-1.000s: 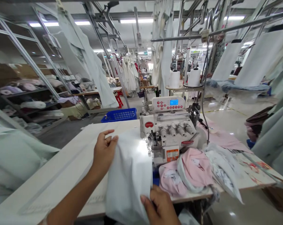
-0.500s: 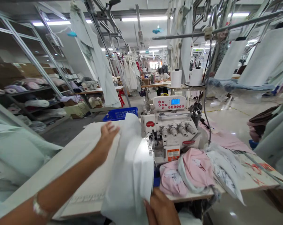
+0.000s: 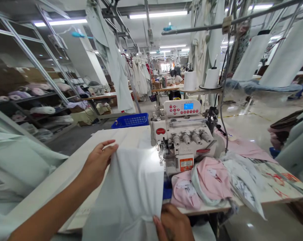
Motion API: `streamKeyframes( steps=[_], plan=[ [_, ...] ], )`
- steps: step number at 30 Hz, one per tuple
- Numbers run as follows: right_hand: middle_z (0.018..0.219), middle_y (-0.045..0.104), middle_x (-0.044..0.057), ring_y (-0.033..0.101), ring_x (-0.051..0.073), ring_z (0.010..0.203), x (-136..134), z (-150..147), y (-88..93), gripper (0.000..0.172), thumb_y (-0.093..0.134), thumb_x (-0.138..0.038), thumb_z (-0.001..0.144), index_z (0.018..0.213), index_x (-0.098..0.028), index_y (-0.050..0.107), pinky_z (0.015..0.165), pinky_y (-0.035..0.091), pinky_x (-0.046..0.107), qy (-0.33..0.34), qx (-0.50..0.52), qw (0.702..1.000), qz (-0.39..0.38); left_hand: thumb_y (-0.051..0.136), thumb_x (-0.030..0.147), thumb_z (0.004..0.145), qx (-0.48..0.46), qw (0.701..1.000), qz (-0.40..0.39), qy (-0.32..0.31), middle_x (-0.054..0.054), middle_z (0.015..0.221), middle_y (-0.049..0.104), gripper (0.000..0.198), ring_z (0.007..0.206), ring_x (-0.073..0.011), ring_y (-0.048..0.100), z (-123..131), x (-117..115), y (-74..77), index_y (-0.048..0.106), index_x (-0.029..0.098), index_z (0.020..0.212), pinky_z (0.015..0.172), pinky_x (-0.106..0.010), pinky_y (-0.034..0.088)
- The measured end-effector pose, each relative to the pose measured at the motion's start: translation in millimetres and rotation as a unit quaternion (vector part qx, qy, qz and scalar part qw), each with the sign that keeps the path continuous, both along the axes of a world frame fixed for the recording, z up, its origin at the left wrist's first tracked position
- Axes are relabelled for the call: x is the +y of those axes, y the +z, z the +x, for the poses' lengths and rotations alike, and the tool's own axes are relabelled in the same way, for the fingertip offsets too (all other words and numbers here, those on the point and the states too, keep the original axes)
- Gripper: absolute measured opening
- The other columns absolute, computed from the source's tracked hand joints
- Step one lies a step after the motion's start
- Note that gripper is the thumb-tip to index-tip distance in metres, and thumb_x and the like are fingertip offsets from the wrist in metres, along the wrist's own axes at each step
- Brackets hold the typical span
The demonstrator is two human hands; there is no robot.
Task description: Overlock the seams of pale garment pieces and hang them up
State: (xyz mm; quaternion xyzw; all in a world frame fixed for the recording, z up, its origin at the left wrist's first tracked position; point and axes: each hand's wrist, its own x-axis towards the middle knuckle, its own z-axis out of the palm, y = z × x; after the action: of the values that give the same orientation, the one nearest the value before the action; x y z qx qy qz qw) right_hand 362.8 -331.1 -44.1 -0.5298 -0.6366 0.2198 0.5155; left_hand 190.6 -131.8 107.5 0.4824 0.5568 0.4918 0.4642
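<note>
A pale grey-green fabric piece (image 3: pixel 131 187) lies across the front of the table, its right side by the lit needle area of a white overlock sewing machine (image 3: pixel 186 130). My left hand (image 3: pixel 97 162) pinches the fabric's far left corner between thumb and fingers. Close to the table's front edge, my right hand (image 3: pixel 174 222) is closed on the fabric's right edge, thumb on top. Between the hands the cloth is drawn out with soft folds. The needle itself is too small to make out.
Bundled pink fabric (image 3: pixel 211 180) and a clear plastic bag (image 3: pixel 244 177) lie right of the machine. Behind the white table (image 3: pixel 91 147) is a blue basket (image 3: pixel 131 120). Thread cones (image 3: pixel 190 80) stand behind the machine. Pale cloth (image 3: pixel 18 167) hangs at left.
My left hand has come back toward me and left, and its raised fingers have closed on the fabric's corner. The cloth is spread wider to the left. My right hand stays nearly in place.
</note>
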Motion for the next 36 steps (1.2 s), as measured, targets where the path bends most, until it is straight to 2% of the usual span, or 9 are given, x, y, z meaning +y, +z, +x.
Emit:
streamKeyframes(
  steps=[8, 13, 18, 23, 26, 29, 31, 34, 36],
  plan=[
    [0.067, 0.051, -0.001, 0.052, 0.013, 0.061, 40, 24, 49.5, 0.040, 0.059, -0.027, 0.094, 0.057, -0.018, 0.046, 0.057, 0.033, 0.025, -0.059, 0.075, 0.995, -0.010, 0.081, 0.033, 0.072, 0.071, 0.975, 0.188, -0.093, 0.007, 0.070, 0.064, 0.036, 0.074, -0.0118, 0.057, 51, 37, 63.6, 0.064, 0.016, 0.099, 0.076, -0.026, 0.044],
    [0.059, 0.039, -0.004, 0.042, 0.013, 0.057, 56, 31, 55.9, 0.046, 0.061, -0.030, 0.092, 0.054, -0.020, 0.036, 0.053, 0.027, 0.026, -0.072, 0.146, 0.986, -0.020, 0.069, 0.034, 0.084, 0.123, 0.948, 0.271, -0.113, 0.002, 0.095, 0.068, 0.035, 0.106, -0.0251, 0.065, 65, 65, 92.9, 0.060, 0.021, 0.115, 0.091, -0.041, 0.046],
    [0.066, 0.050, -0.001, 0.052, 0.015, 0.062, 35, 31, 52.6, 0.037, 0.050, -0.025, 0.098, 0.062, -0.020, 0.048, 0.057, 0.031, 0.026, -0.050, 0.056, 0.997, -0.028, 0.077, 0.035, 0.073, 0.288, 0.883, 0.342, -0.141, -0.009, 0.151, 0.046, 0.052, 0.146, -0.0428, 0.025, 59, 21, 37.5, 0.065, 0.022, 0.122, 0.117, -0.059, 0.015],
    [0.073, 0.058, 0.002, 0.058, 0.018, 0.070, 22, 30, 54.3, 0.030, 0.051, -0.022, 0.094, 0.064, -0.020, 0.052, 0.063, 0.037, 0.028, -0.025, 0.027, 0.999, -0.018, 0.059, 0.027, 0.091, 0.492, 0.696, 0.470, -0.230, -0.005, 0.117, 0.071, 0.026, 0.108, -0.0281, 0.059, 59, -60, -37.3, 0.066, 0.028, 0.116, 0.098, -0.046, 0.030],
    [0.059, 0.052, -0.004, 0.050, 0.013, 0.054, 30, 29, 55.2, 0.036, 0.072, -0.030, 0.081, 0.062, -0.021, 0.043, 0.053, 0.034, 0.023, -0.005, 0.242, 0.965, -0.101, 0.049, 0.022, 0.096, 0.477, 0.716, 0.441, -0.256, -0.003, 0.099, 0.072, 0.019, 0.091, -0.0220, 0.060, 65, -65, -44.2, 0.067, 0.025, 0.102, 0.085, -0.040, 0.033],
    [0.066, 0.063, -0.006, 0.056, 0.012, 0.052, 40, 29, 63.2, 0.046, 0.089, -0.037, 0.065, 0.087, -0.023, 0.051, 0.053, 0.043, 0.022, 0.080, 0.502, 0.830, -0.231, 0.047, 0.027, 0.098, 0.436, 0.749, 0.386, -0.317, -0.001, 0.091, 0.071, 0.020, 0.086, -0.0202, 0.060, 68, -48, -34.6, 0.066, 0.024, 0.092, 0.082, -0.037, 0.037],
    [0.080, 0.070, -0.002, 0.066, 0.015, 0.065, 45, 30, 73.7, 0.054, 0.090, -0.039, 0.067, 0.105, -0.023, 0.056, 0.064, 0.051, 0.026, 0.170, 0.547, 0.780, -0.251, 0.049, 0.031, 0.097, 0.415, 0.766, 0.353, -0.341, 0.000, 0.090, 0.071, 0.020, 0.086, -0.0203, 0.061, 67, -37, -28.8, 0.068, 0.026, 0.090, 0.082, -0.035, 0.041],
    [0.087, 0.070, -0.002, 0.070, 0.019, 0.080, 49, 31, 83.6, 0.049, 0.081, -0.037, 0.080, 0.122, -0.025, 0.058, 0.074, 0.054, 0.030, 0.241, 0.519, 0.796, -0.199, 0.052, 0.033, 0.097, 0.405, 0.792, 0.332, -0.315, 0.000, 0.090, 0.072, 0.018, 0.085, -0.0202, 0.062, 64, -35, -26.7, 0.069, 0.028, 0.090, 0.078, -0.033, 0.044],
    [0.090, 0.071, 0.000, 0.070, 0.023, 0.087, 48, 27, 77.9, 0.055, 0.074, -0.032, 0.084, 0.135, -0.028, 0.053, 0.074, 0.056, 0.032, 0.202, 0.445, 0.857, -0.167, 0.052, 0.027, 0.096, 0.424, 0.770, 0.388, -0.280, 0.000, 0.091, 0.072, 0.016, 0.085, -0.0203, 0.062, 62, -39, -28.7, 0.068, 0.027, 0.094, 0.078, -0.034, 0.043]
  ],
)
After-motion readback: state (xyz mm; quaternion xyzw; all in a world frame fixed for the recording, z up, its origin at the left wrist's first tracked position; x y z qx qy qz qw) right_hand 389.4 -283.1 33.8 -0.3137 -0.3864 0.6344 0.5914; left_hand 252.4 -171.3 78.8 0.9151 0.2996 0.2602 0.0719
